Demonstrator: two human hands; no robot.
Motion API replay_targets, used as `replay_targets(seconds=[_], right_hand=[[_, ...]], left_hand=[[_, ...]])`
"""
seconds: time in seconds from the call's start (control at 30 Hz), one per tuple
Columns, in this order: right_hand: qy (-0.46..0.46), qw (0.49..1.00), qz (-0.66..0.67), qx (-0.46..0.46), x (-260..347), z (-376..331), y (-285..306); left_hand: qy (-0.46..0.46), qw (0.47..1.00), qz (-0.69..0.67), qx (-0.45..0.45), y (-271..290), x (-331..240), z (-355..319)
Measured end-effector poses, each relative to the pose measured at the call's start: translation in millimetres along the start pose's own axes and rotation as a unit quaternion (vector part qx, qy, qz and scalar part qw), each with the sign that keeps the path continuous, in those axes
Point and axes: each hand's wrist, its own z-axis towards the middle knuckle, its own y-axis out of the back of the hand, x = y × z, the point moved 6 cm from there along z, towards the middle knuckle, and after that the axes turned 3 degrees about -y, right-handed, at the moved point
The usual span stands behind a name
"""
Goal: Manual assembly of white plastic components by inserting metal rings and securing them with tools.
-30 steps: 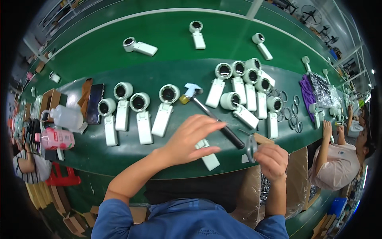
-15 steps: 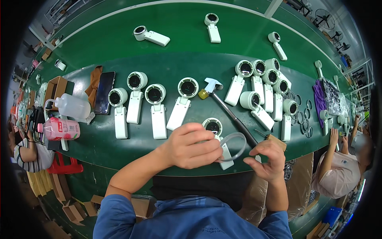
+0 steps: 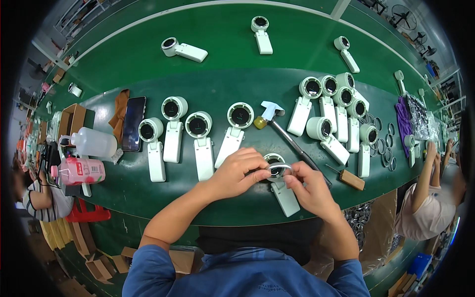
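Note:
Between my hands is a thin grey ring [image 3: 280, 166], tilted over the round head of a white handheld fan [image 3: 285, 199] lying in front of me. My left hand [image 3: 239, 171] pinches the ring's left side with thumb and fingers. Its right side is gripped by my right hand [image 3: 310, 190], fingertips closed on the rim. The fan's head is partly covered by the ring and fingers, so I cannot tell whether ring and head touch. Just beyond my right hand lies a hammer [image 3: 297, 146] with a yellow end and dark handle.
White fans [image 3: 203, 153] lie left of centre; a cluster of fans [image 3: 341, 106] lies right. Loose grey rings [image 3: 382, 148] and a wooden-handled pointed tool [image 3: 352, 179] lie nearby. At left are a phone [image 3: 134, 123], a clear bottle [image 3: 94, 142] and a pink bottle [image 3: 81, 171].
The ring has moved from beside the fan to over its head. My right hand, apart from the ring before, has come left and closed on it. The wooden-handled tool now shows fully.

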Motion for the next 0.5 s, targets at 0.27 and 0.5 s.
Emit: replay_targets(seconds=[0.27,0.5], right_hand=[[0.005,0.998,-0.062,0.008,-2.6,3.7,-10.9],[-0.041,0.999,-0.005,-0.002,-9.9,1.6,-15.1]], left_hand=[[-0.027,0.997,0.07,-0.013,2.7,0.4,3.9],[0.037,0.993,0.108,0.037,-5.9,4.9,-1.2]])
